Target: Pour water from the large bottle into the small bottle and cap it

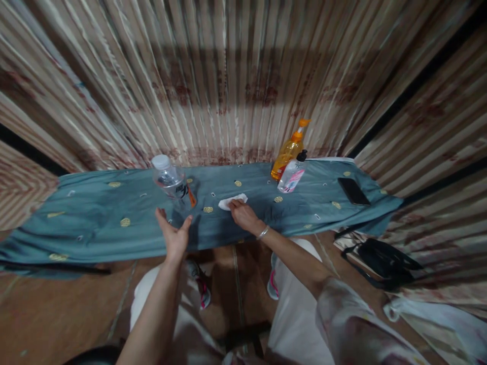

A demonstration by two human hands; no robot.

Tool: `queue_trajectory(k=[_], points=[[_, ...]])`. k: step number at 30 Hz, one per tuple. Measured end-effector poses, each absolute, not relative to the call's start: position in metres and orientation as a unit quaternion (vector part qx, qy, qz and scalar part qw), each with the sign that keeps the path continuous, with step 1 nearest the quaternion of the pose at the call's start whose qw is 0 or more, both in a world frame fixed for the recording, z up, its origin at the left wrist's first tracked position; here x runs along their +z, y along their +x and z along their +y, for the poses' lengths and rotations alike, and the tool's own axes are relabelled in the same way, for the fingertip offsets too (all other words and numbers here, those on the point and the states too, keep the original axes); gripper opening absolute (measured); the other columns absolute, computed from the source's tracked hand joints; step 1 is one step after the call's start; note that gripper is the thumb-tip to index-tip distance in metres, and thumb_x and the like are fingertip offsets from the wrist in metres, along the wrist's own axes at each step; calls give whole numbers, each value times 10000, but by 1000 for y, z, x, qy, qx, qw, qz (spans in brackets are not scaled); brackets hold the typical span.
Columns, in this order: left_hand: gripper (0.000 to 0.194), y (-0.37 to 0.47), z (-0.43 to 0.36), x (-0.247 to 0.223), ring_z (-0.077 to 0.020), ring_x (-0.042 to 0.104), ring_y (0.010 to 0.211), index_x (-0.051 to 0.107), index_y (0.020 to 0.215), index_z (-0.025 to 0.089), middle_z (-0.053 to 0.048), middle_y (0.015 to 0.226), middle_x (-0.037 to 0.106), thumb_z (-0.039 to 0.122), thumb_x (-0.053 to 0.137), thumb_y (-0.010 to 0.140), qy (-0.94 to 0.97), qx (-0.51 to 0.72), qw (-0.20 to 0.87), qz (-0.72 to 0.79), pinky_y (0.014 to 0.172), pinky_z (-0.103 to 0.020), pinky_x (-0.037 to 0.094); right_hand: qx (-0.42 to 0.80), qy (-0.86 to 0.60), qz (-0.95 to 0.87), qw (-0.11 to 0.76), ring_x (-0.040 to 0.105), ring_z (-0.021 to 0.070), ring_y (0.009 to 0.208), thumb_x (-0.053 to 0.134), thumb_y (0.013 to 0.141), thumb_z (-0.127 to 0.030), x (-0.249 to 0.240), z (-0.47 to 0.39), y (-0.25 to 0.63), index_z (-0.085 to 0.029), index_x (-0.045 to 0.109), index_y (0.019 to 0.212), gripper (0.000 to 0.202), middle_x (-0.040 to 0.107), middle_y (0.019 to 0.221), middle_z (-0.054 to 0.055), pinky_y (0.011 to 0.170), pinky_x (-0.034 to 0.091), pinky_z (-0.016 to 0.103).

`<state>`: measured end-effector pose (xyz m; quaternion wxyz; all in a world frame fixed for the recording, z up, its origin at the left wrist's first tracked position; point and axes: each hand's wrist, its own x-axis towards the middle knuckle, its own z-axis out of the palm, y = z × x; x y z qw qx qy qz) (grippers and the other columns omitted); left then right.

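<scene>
My left hand point(174, 235) has its thumb and fingers spread, just in front of the base of a clear plastic bottle point(169, 177). That bottle stands on the left half of the table, with a white cap and a black and orange print. My right hand point(245, 215), with a bangle at the wrist, pinches a folded white tissue point(225, 204) against the tablecloth. Whether the left fingertips touch the bottle is hard to see.
A teal cloth with yellow pineapples point(114, 208) covers the narrow table. Behind the right hand stand an orange pump bottle point(286, 154) and a clear bottle with black top point(292, 175). A phone point(353, 191) lies at right. A black bag point(380, 261) rests below; curtains point(236, 76) hang behind.
</scene>
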<state>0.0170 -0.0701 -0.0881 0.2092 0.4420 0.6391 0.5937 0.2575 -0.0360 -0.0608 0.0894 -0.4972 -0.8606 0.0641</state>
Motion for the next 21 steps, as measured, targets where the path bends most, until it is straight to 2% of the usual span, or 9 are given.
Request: queue_trajectory(k=[3,6,9,11,13,14,17,19,21], points=[[1176,26,-82,-88,-353,240,1626,205,1615,128,-283,1699,262,517,825,695,462,580,208,638,1329,-525,180,74,-499,-857,103,611,269,1276,489,1013,-105,-62,-40,254,-65,666,1295,335,677,1326,218,1139,473,410],[1017,46,-90,-85,-362,296,1602,309,1589,135,-264,1660,358,537,762,772,522,551,190,623,1323,-552,209,82,-515,-843,131,561,290,1374,518,1015,-146,-59,-55,258,-85,624,1364,370,624,1435,226,1169,456,475],[700,84,-101,-80,-319,400,1552,453,1524,213,-191,1603,477,517,606,913,636,516,175,546,1310,-553,270,254,-531,-755,290,579,254,1388,487,1012,-142,-53,-75,255,-111,654,1330,361,646,1443,201,1214,417,477],[565,114,-111,-78,-302,427,1535,514,1484,251,-157,1568,532,479,520,967,703,493,174,482,1290,-561,312,403,-509,-641,409,653,193,1298,416,1023,-191,-50,-90,247,-149,714,1235,368,731,1320,137,1177,460,399],[487,140,-121,-77,-303,469,1500,583,1428,270,-149,1518,582,446,430,1000,749,467,178,436,1272,-576,327,471,-487,-574,460,714,139,1180,323,1034,-262,-49,-105,241,-224,757,1128,446,787,1137,53,1080,526,306],[486,151,-125,-78,-315,488,1479,607,1407,272,-151,1489,602,446,395,1005,763,458,171,422,1274,-600,305,478,-483,-563,470,730,132,1139,286,1038,-287,-49,-113,241,-264,766,1084,484,794,1049,24,1001,570,288],[540,171,-132,-82,-298,589,1355,576,1443,260,-149,1378,665,482,356,1003,810,415,177,376,1270,-597,308,501,-476,-524,498,738,184,1122,238,1038,-340,-49,-138,252,-302,765,1040,528,784,925,30,982,601,363],[594,177,-131,-86,-286,632,1290,527,1492,249,-143,1316,696,525,377,988,843,379,185,334,1269,-586,318,581,-438,-441,525,718,230,1154,272,1015,-422,-47,-154,269,-261,747,1060,504,781,961,75,997,596,419],[629,183,-126,-89,-277,683,1189,491,1524,243,-128,1222,736,542,404,978,871,345,187,295,1255,-590,341,675,-372,-329,545,692,255,1184,421,954,-555,-44,-171,290,-236,725,1072,456,775,1035,98,1021,575,428]])
